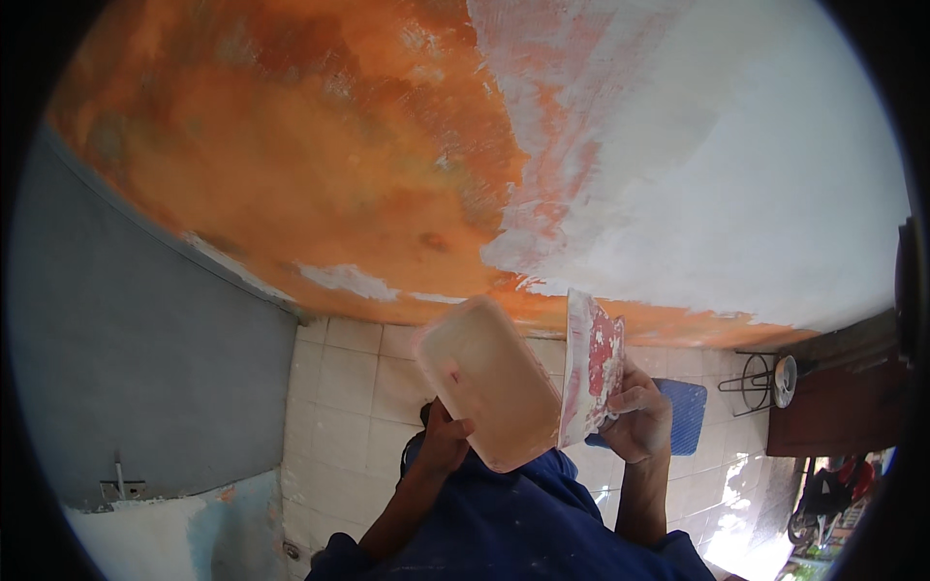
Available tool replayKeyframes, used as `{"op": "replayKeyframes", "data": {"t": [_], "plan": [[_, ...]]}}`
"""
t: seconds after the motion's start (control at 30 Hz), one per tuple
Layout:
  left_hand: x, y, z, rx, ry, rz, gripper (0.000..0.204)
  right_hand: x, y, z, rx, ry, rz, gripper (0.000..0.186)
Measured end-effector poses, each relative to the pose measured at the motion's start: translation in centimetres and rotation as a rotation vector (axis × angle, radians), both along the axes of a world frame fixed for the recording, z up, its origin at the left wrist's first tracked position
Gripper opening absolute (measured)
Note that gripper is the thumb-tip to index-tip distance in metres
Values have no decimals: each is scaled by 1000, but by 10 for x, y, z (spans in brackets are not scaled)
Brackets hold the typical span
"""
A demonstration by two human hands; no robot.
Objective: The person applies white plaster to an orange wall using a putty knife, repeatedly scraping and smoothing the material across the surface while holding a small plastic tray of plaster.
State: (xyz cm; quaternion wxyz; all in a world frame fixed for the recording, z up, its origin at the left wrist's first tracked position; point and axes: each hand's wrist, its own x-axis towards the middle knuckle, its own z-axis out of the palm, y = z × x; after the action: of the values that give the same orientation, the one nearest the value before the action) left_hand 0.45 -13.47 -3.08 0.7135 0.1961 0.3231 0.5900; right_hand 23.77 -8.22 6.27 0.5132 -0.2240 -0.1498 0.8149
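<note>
My left hand grips the lower left side of a shallow, rectangular, pale plastic tub, thumb over the rim. The tub is tilted, and its inside has a chalky film and a small red mark. Closed round the back of a wide plastering trowel is my right hand. The trowel stands on edge at the tub's right side, its back red and caked with white filler. Beyond both hands rises a wall, with worn orange paint on the left and smoothed white filler on the right.
Pale tiles cover the floor. A blue mat lies behind my right hand. Farther right are a black metal stand, a round white dish and a dark red panel. A grey wall closes the left side.
</note>
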Motion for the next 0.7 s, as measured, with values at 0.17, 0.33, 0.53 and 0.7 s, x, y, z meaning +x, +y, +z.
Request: {"op": "replayKeyframes", "data": {"t": [0.17,0.33,0.53,0.7], "plan": [[4,-4,3,52,138,0,83,1,-3,1,-77,20,-58,48],[12,-5,16,51,314,26,78,-13,-15,19,209,-689,-241,31],[21,0,23,56,402,62,73,-14,-24,35,618,-1652,-207,9],[34,2,20,54,427,76,73,-17,-17,31,887,-1724,-242,8]]}}
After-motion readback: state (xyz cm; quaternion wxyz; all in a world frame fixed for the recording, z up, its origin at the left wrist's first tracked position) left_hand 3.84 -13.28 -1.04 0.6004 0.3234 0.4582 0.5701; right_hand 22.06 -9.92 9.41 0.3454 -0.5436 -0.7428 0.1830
